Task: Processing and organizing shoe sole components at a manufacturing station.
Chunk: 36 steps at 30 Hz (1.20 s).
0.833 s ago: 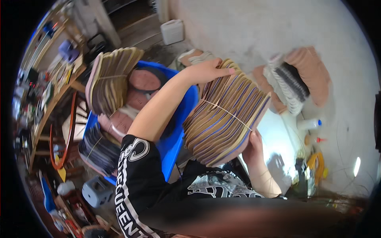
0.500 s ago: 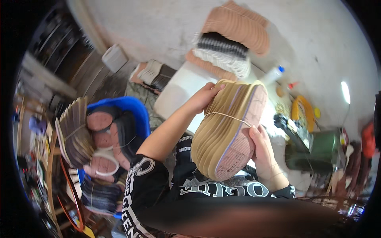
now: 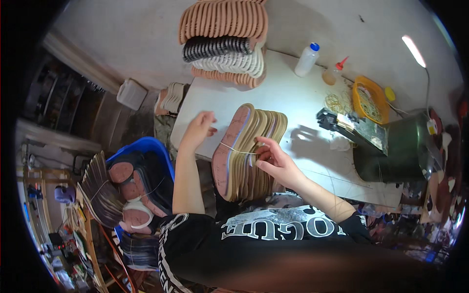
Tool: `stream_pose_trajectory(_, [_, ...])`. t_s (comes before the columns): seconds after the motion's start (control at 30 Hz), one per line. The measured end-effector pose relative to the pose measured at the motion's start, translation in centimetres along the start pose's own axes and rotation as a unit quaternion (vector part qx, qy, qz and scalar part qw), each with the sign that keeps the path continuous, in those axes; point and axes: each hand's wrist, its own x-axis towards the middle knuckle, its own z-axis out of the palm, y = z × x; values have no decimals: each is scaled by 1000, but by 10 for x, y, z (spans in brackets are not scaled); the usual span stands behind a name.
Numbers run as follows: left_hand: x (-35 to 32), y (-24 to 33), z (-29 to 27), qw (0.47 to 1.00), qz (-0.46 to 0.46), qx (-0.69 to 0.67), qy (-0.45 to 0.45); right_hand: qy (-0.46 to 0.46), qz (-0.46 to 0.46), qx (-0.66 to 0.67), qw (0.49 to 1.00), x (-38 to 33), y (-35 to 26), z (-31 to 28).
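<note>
Scene bright at centre, dim at margins. Main light source: long white strip lamp [image 3: 413, 50] on the grey wall, up and well to the right of the right hand [image 3: 273, 161]; it is blown out to a pure white streak. White tabletop [image 3: 303, 105] beyond both hands reflects strongly, near overexposed. Soft dark shadow lies on it just right of the right hand. Left hand [image 3: 198, 131] evenly lit, sharp. Shelving far left of the left hand is murky, detail lost. Heavy fisheye bending; black vignette rings the frame. Dark printed shirt [image 3: 273, 244] below the hands is slightly soft.
</note>
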Motion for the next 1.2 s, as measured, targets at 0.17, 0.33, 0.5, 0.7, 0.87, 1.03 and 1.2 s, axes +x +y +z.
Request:
stream_pose_trajectory(0.17, [-80, -10, 16, 970, 145, 186, -56, -70, -84, -306, 946, 35, 6, 28])
stream_pose_trajectory(0.33, [-106, -16, 34, 969, 113, 215, 49, -126, -155, -467, 862, 88, -10, 41])
stream_pose_trajectory(0.5, [-117, -6, 51, 966, 91, 207, 124, -142, 44, -196, 969, 143, -33, 38])
stream_pose_trajectory(0.7, [-117, -14, 55, 951, 124, 247, 138, 233, -122, -427, 865, 195, 7, -36])
stream_pose_trajectory(0.87, [-102, -29, 42, 968, 139, 180, 103, 303, 41, -264, 915, 161, 75, -88])
stream_pose_trajectory(1.03, [-89, -49, 34, 971, 140, 169, 100, 169, 118, 490, 847, 121, 101, -98])
stream_pose_trajectory(1.2, [-80, -35, 39, 965, 134, 191, 121, 167, 27, 501, 849, 139, 85, -98])
